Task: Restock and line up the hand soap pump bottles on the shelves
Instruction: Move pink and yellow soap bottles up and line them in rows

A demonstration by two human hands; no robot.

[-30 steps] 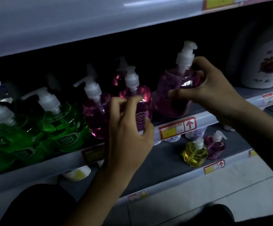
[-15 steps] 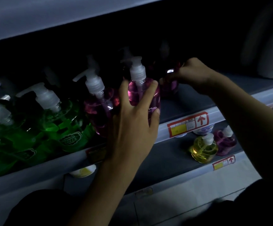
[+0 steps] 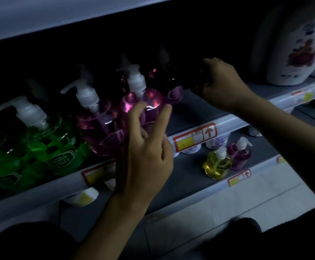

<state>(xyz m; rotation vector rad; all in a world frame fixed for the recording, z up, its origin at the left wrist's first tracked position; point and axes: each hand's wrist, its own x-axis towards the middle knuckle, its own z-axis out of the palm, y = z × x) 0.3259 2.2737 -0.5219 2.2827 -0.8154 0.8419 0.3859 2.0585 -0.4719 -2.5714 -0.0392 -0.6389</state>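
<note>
Centre-left: we note the green bottles (image 3: 55, 145) and the first pink bottle (image 3: 100, 128) standing unchanged at the shelf edge (image 3: 230, 123).

Centre: the left hand (image 3: 147, 152) has loosened its grip on the front pink bottle (image 3: 151, 100). Two straight fingers now only touch its body and enclose nothing. The bottle stands upright just beside its pink neighbour; we judge it lined up.

Centre-right: the right hand (image 3: 222, 85) has gone deeper into the dark back of the shelf. Its fingers are curled, but we cannot tell whether they hold a bottle. Back-row placement seems under way.
</note>
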